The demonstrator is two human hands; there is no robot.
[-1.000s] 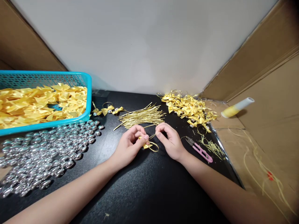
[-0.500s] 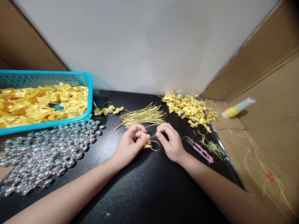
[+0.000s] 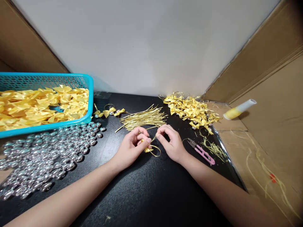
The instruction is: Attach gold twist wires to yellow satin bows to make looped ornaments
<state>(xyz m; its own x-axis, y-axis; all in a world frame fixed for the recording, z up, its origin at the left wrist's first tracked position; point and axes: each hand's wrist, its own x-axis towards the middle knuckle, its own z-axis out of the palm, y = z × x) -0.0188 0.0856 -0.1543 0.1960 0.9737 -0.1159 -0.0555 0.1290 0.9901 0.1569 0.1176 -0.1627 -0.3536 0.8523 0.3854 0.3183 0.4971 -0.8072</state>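
My left hand (image 3: pixel 133 143) pinches a yellow ribbon bow (image 3: pixel 148 149), which is partly hidden by the thumb. A loop of gold cord (image 3: pixel 157 154) hangs out from the bow to the right. Between the two hands the cord's ends run taut, and the thumb and forefinger of my right hand (image 3: pixel 170 142) are closed on them. Just beyond the hands lies a bundle of cut gold cords (image 3: pixel 144 118). Pink thread snips (image 3: pixel 201 152) rest to the right of my right hand.
A blue basket (image 3: pixel 91 94) of yellow bows stands at left, with many silver beads (image 3: pixel 47 157) before it. Finished-looking bows with beads and loops (image 3: pixel 191 110) are heaped at back right, near cord scraps (image 3: pixel 214 148). A pale tube (image 3: pixel 240 109) lies on cardboard.
Both hands keep their grips on the bow and cord. The cord ends between them look straighter, and the loop has shifted slightly. The whole view has drifted a little.
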